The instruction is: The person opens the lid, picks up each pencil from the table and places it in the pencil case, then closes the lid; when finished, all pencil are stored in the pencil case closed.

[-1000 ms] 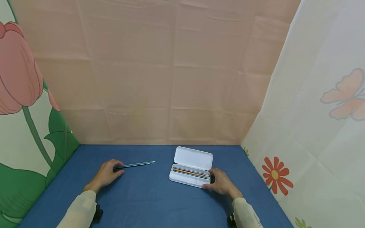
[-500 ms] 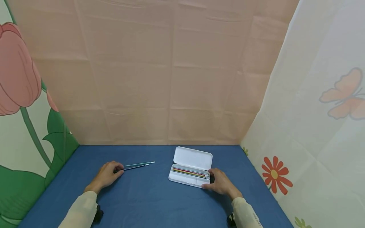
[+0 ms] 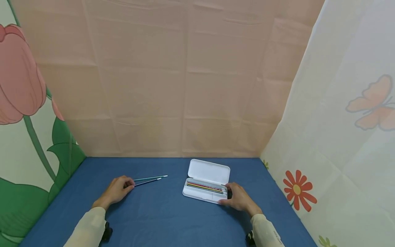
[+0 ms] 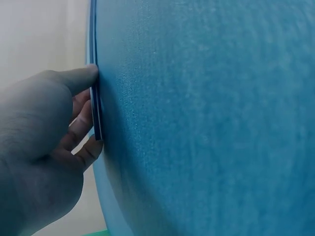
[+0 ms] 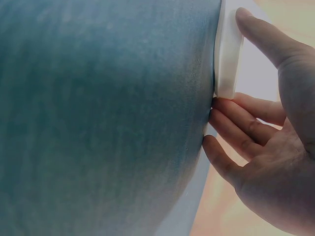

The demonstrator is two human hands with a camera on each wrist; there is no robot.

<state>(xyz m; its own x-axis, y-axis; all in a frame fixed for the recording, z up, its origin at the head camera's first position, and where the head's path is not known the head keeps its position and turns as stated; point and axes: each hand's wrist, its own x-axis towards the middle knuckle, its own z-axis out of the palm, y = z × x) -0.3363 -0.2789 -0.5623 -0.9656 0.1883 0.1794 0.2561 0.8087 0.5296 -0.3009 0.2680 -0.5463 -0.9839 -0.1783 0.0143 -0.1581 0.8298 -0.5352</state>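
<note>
My left hand [image 3: 115, 189] is at the left of the table, thumb and fingers pinching a dark pencil [image 3: 148, 182]. A green pencil [image 3: 149, 178] lies just behind it, its near end hidden by the hand. In the left wrist view the thumb presses along the dark pencil [image 4: 96, 115], with fingertips at its end. To the right, a white pencil case [image 3: 200, 196] lies with its lid [image 3: 208, 171] raised back and several coloured pencils [image 3: 205, 186] inside. My right hand [image 3: 240, 198] grips the case's right end, thumb at the front edge; the right wrist view shows the case's white corner [image 5: 228, 64].
A blue cloth [image 3: 166, 219] covers the table. Behind it hangs a beige cloth [image 3: 182, 85]. Patterned sheets stand at both sides, with a tulip [image 3: 21, 75] on the left and a red flower [image 3: 297, 188] on the right.
The dark pencil has come slightly apart from the green one and tilted toward the front as my left fingers shifted. The right hand and the case keep their place.
</note>
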